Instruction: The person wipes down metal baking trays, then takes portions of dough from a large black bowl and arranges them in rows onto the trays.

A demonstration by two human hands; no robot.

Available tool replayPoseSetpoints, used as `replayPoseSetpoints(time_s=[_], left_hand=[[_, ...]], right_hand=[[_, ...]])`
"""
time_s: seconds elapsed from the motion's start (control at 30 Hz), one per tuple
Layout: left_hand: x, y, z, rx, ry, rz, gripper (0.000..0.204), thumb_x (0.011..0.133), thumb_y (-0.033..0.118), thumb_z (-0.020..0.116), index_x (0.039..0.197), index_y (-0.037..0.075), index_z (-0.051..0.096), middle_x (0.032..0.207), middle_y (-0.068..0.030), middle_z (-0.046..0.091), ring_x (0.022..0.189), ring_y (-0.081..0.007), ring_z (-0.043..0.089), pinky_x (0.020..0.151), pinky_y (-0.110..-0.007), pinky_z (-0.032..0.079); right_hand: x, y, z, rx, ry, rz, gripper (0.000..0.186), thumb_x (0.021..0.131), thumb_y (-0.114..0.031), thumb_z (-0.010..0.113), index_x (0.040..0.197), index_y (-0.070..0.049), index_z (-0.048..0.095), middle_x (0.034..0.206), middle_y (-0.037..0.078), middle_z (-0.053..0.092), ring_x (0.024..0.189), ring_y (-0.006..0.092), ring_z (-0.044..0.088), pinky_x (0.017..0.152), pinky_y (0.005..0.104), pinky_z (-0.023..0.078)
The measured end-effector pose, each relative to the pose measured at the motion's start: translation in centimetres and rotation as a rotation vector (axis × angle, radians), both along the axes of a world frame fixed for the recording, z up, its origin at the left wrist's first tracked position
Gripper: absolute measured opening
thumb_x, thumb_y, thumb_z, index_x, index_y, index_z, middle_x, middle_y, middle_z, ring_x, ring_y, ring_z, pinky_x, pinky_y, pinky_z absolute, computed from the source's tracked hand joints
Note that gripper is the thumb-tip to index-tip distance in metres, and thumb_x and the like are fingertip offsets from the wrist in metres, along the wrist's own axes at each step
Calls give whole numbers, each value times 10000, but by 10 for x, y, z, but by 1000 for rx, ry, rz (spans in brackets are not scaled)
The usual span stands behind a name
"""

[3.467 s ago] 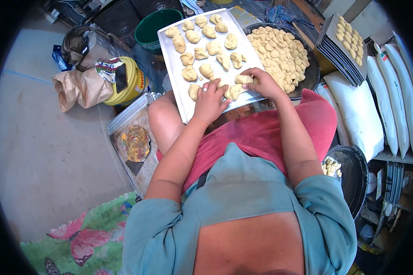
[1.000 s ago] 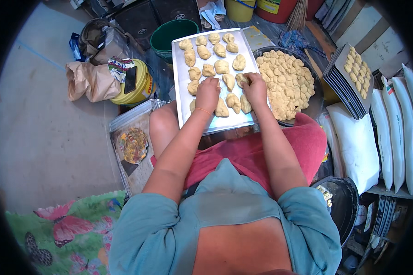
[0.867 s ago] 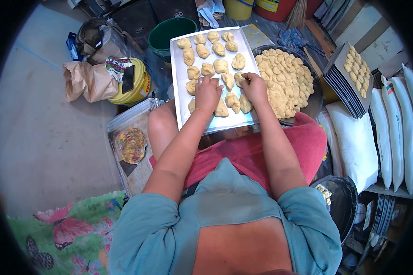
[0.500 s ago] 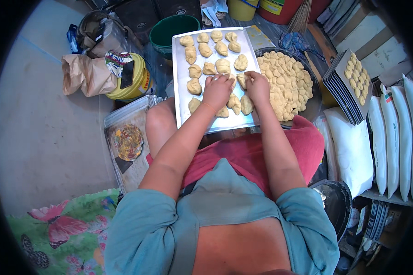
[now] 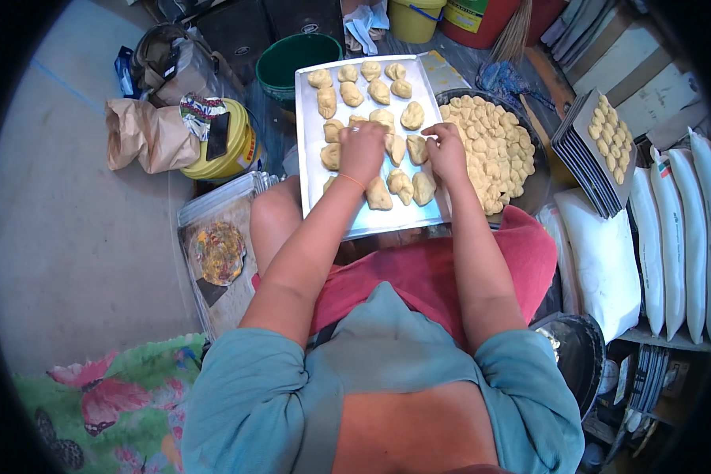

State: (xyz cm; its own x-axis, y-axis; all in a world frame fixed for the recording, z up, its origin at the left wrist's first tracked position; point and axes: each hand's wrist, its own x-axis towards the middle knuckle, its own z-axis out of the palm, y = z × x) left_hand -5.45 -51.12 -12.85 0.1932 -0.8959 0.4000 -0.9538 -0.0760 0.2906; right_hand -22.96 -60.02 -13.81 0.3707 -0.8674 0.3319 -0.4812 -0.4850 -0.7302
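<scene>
Tray: a rectangular, silvery metal tray (image 5: 312, 178) is lying in front of the person's knees, sloping bottom edge toward the lap.
Dough lumps: pale yellow, roughly rounded lumps of dough (image 5: 378, 194) are sitting in loose rows across the tray, mostly apart, a few nearly touching.
Left hand: the left hand (image 5: 362, 146) is resting over the tray's middle with fingers bent and partly spread; lumps are showing around it, but I'm not managing to tell whether it is gripping one beneath.
Right hand: the right hand (image 5: 445, 148) is standing at the tray's right side, thumb and forefinger close together beside a lump; whether they are pinching it, I cannot tell.
Basin: a wide, round, black basin (image 5: 542, 170) is sitting just right of the tray, holding a crowded mass of small, pale yellow dough pieces (image 5: 494, 150).
Stack: thin, dark grey trays (image 5: 581, 162) are leaning in a tilted pile farther right, the top one bearing more pieces.
Left side: a yellow, lidded plastic bucket (image 5: 231, 163) is standing beside a crumpled brown paper bag (image 5: 150, 141).
Behind: a round, dark green plastic tub (image 5: 292, 59) is sitting past the tray's upper left corner.
</scene>
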Motion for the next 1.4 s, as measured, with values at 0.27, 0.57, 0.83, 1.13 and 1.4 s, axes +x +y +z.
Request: replayPoseSetpoints(time_s=[0.27, 0.57, 0.83, 1.13, 1.4], left_hand=[[45, -30, 7, 140, 61, 7, 333, 783, 145, 677, 1115, 123, 672, 1100, -86, 643, 1045, -283, 586, 946, -423, 392], [33, -40, 0, 64, -65, -65, 360, 758, 254, 713, 1096, 133, 680, 1064, -56, 658, 1099, -236, 547, 922, -441, 330], [32, -51, 12, 162, -9, -26, 378, 787, 288, 690, 1129, 127, 670, 1119, -63, 649, 1127, -246, 528, 933, -433, 296], [54, 11, 27, -38, 149, 48, 360, 806, 301, 678, 1103, 98, 675, 1125, -82, 643, 1142, -288, 518, 934, -435, 297], [73, 21, 15, -62, 164, 56, 346, 801, 289, 687, 1084, 90, 678, 1107, -91, 654, 1107, -282, 541, 910, -439, 313]], right_hand=[[41, -65, 8, 122, 165, -66, 555, 723, -188, 733, 1243, -35, 610, 1284, 166, 566, 1120, 321, 587, 952, 348, 465], [41, -70, 7, 52, 243, 202, 601, 710, -145, 722, 1281, -29, 576, 1196, 171, 585, 1101, 325, 573, 964, 359, 447], [54, -83, 19, 54, 246, 174, 555, 717, -162, 730, 1250, -76, 601, 1178, 158, 574, 1122, 328, 548, 970, 373, 437], [112, -102, 28, -242, 705, 123, 484, 762, -134, 653, 1225, -271, 629, 1170, 1, 603, 1152, 219, 487, 999, 507, 273], [101, -104, 27, -288, 448, -30, 400, 790, -126, 619, 1181, -196, 668, 1092, 80, 658, 1113, 255, 537, 960, 442, 388]])
